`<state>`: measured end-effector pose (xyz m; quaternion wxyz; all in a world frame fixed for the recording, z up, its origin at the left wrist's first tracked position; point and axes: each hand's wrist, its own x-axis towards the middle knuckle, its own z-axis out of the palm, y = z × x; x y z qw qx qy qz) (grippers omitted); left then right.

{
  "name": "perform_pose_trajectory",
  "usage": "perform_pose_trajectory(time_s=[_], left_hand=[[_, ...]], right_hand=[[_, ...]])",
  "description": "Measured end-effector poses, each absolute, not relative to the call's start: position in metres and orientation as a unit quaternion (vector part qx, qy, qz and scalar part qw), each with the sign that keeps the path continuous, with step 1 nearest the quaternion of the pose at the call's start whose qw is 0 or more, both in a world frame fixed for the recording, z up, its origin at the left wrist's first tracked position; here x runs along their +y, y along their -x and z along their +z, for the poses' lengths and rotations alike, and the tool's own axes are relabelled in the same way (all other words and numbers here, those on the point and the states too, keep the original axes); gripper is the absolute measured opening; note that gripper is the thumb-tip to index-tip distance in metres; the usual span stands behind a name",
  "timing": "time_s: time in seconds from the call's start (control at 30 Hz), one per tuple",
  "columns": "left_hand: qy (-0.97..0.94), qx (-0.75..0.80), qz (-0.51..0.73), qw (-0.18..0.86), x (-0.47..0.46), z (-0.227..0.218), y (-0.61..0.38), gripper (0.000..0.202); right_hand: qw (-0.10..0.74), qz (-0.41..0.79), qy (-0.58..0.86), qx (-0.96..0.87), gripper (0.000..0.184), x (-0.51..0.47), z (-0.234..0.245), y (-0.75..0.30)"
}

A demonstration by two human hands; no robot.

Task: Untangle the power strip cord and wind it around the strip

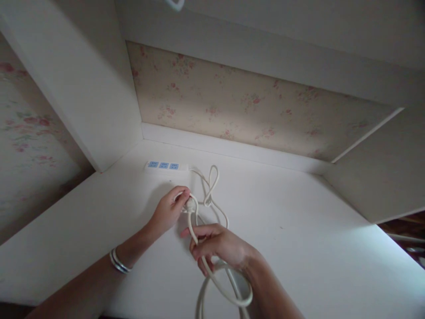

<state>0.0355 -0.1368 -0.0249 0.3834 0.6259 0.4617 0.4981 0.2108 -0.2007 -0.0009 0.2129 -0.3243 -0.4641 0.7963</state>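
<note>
A white power strip (167, 166) with three blue sockets lies near the back left of the white desk (299, 221). Its white cable (212, 186) runs from the strip in loose loops toward me. My left hand (169, 210), with bracelets on the wrist, pinches the cable near a knotted part in front of the strip. My right hand (219, 246) is closed round the same cable lower down, and several coils hang from it over the desk's front.
A white side panel (86, 88) rises at the left and a white shelf (265, 40) overhangs above. Floral wallpaper (239, 106) covers the back wall. Another white panel (381, 168) stands at the right.
</note>
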Motion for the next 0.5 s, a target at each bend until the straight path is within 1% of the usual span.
perform_pose_trajectory(time_s=[0.07,0.13,0.2,0.23,0.3,0.4,0.43,0.5], left_hand=[[-0.57,0.477,0.495,0.45,-0.136,-0.022,-0.034,0.028],[-0.52,0.473,0.499,0.506,-0.134,-0.02,-0.031,0.034],[-0.476,0.473,0.511,0.537,-0.13,-0.021,-0.027,0.038],[-0.461,0.477,0.517,0.54,-0.128,-0.022,-0.024,0.04],[-0.445,0.49,0.525,0.534,-0.123,-0.024,-0.019,0.044],[-0.444,0.506,0.527,0.519,-0.116,-0.026,-0.012,0.048],[-0.443,0.511,0.529,0.513,-0.114,-0.026,-0.011,0.049],[-0.438,0.522,0.536,0.499,-0.111,-0.026,-0.007,0.051]], right_hand=[[0.179,0.793,0.306,-0.496,0.037,-0.201,0.001,-0.216],[0.168,0.786,0.278,-0.526,0.033,-0.202,0.003,-0.221],[0.178,0.775,0.247,-0.554,0.029,-0.203,0.006,-0.227],[0.202,0.764,0.237,-0.566,0.027,-0.203,0.008,-0.231],[0.295,0.73,0.236,-0.57,0.023,-0.202,0.013,-0.24],[0.491,0.641,0.303,-0.506,0.018,-0.192,0.025,-0.265],[0.548,0.603,0.339,-0.469,0.019,-0.186,0.031,-0.279],[0.633,0.517,0.409,-0.406,0.026,-0.174,0.047,-0.314]])
